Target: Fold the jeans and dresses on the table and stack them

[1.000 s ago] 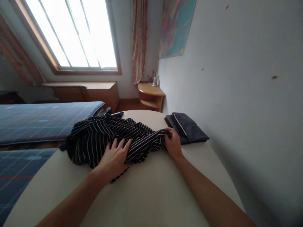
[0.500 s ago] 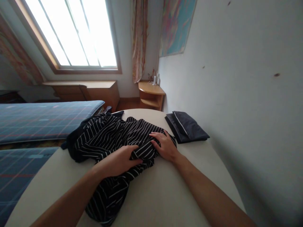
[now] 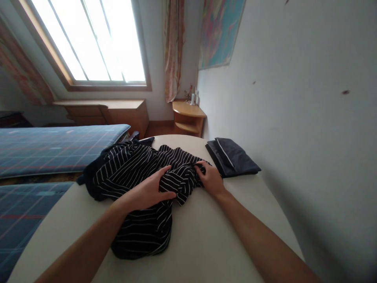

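Observation:
A crumpled black shirt (image 3: 129, 171) with thin white stripes lies across the round white table (image 3: 206, 236). One part of it, perhaps a sleeve, hangs toward me below my left wrist. My left hand (image 3: 147, 192) rests against the bunched middle of the cloth, thumb and fingers spread wide apart around a fold. At the shirt's right end, my right hand (image 3: 210, 177) pinches a gathered bit of fabric between thumb and fingers. Just beyond the right hand is a folded dark cloth (image 3: 234, 157) with a pale line along one edge.
Blue plaid mattresses (image 3: 59, 151) lie to the left, close to the table's edge. A white wall (image 3: 309, 129) runs along the right side. Past the table stand a wooden corner shelf (image 3: 188, 109) and a wooden desk (image 3: 126, 110) under a bright window (image 3: 97, 43).
My right hand has gone from lying fairly flat on the shirt to pinching it. The fold between my hands has loosened, and the near part of the shirt has shifted right and spread.

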{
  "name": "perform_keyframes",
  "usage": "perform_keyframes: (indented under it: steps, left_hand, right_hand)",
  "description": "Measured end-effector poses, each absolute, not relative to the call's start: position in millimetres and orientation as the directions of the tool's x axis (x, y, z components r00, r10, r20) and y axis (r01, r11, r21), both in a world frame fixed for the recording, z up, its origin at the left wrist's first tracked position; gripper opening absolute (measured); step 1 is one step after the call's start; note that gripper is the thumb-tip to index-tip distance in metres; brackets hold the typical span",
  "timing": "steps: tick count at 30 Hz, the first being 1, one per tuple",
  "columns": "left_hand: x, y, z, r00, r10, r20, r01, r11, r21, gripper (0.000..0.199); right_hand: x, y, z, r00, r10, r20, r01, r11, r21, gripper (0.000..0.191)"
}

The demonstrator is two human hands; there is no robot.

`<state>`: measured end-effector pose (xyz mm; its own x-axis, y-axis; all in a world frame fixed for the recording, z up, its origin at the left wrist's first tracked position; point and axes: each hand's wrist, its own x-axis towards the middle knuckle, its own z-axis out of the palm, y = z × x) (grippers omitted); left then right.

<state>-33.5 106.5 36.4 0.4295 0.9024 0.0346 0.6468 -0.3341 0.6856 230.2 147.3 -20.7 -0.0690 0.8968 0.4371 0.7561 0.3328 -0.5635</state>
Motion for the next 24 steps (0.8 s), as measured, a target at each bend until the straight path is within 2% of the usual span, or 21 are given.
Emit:
perform_keyframes:
  steps: [2, 4, 6, 8, 11, 14, 15, 17, 19, 20, 22, 24]
  left_hand:
    - [-29, 100, 35, 0.499, 0.866, -0.028, 0.682, -0.372, 0.629, 0.091]
    - [-23, 94, 35, 0.506, 0.859, -0.079, 0.728, -0.376, 0.573, 0.078]
    - [-16, 85, 37, 0.513, 0.851, -0.113, 0.765, -0.393, 0.51, 0.062]
    - [-10, 74, 45, 0.58, 0.799, -0.158, 0.755, -0.454, 0.474, 0.055]
    - [-4, 57, 64, 0.747, 0.591, -0.305, 0.645, -0.533, 0.547, 0.061]
    - [-3, 52, 78, 0.834, 0.353, -0.424, 0.547, -0.435, 0.715, 0.056]
    - [-4, 55, 78, 0.836, 0.358, -0.417, 0.539, -0.389, 0.747, 0.054]
    - [-8, 65, 71, 0.78, 0.544, -0.31, 0.558, -0.378, 0.739, 0.052]
    - [-14, 79, 57, 0.616, 0.784, -0.073, 0.646, -0.451, 0.616, 0.055]
    - [-17, 86, 48, 0.527, 0.85, 0.021, 0.715, -0.456, 0.529, 0.059]
    - [-22, 97, 34, 0.44, 0.896, 0.061, 0.805, -0.424, 0.414, 0.072]
    - [-25, 102, 25, 0.471, 0.882, -0.001, 0.828, -0.442, 0.345, 0.083]
  right_hand:
    - [234, 148, -19, 0.04, 0.893, 0.448, 0.733, 0.279, -0.62, 0.03]
    - [239, 149, -17, 0.102, 0.88, 0.463, 0.714, 0.259, -0.65, 0.033]
    - [242, 148, -14, 0.11, 0.871, 0.478, 0.706, 0.27, -0.654, 0.035]
    - [243, 147, -10, 0.058, 0.867, 0.495, 0.7, 0.318, -0.639, 0.045]
    - [240, 141, -5, -0.087, 0.859, 0.505, 0.708, 0.41, -0.576, 0.053]
    - [235, 132, -2, -0.236, 0.877, 0.419, 0.762, 0.434, -0.479, 0.048]
    - [233, 129, -1, -0.282, 0.883, 0.376, 0.782, 0.438, -0.444, 0.051]
    - [231, 124, -1, -0.375, 0.877, 0.3, 0.802, 0.469, -0.369, 0.056]
    - [229, 119, 2, -0.473, 0.849, 0.237, 0.784, 0.528, -0.326, 0.047]
    - [229, 116, 5, -0.517, 0.831, 0.206, 0.762, 0.556, -0.331, 0.039]
    - [227, 107, 14, -0.595, 0.792, 0.136, 0.704, 0.596, -0.387, 0.027]
    - [225, 96, 29, -0.669, 0.741, 0.056, 0.635, 0.609, -0.475, 0.024]
